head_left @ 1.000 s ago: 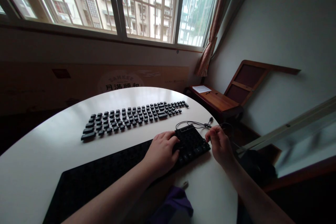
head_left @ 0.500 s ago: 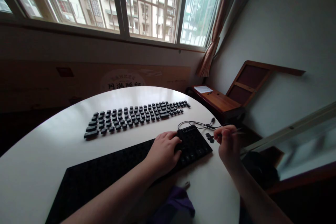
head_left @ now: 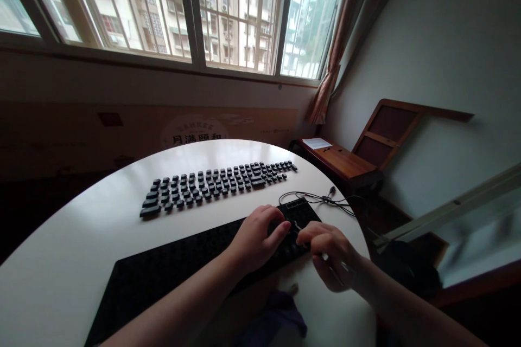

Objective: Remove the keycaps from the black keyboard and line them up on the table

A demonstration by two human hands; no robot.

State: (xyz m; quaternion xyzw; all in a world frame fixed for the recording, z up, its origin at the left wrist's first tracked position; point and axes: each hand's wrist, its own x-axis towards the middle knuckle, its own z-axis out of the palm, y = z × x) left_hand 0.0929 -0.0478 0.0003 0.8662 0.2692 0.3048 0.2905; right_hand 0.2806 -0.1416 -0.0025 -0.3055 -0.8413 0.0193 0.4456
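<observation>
A long black keyboard (head_left: 179,252) lies slantwise on the white round table (head_left: 61,276), many of its keycaps off. My left hand (head_left: 258,236) rests over its right part, thumb and fingers apart, with nothing visible between them. Close by, over the number pad (head_left: 288,249), my right hand (head_left: 331,249) is closed around a thin wire tool (head_left: 297,226) that looks like a keycap puller. Its wire end points down at the keys; most of its grip is hidden in my fingers. Whether a key is caught in it I cannot tell.
Rows of loose black keycaps (head_left: 215,184) are laid out behind the keyboard. A coiled black cable (head_left: 325,199) lies at the table's right. A purple cloth item (head_left: 280,314) is at the near edge. A wooden chair (head_left: 345,160) stands beyond the table.
My right hand has moved left and in from the table's right edge to the number pad, carrying the wire tool. My left thumb has lifted and shifted slightly. The view tilts a little.
</observation>
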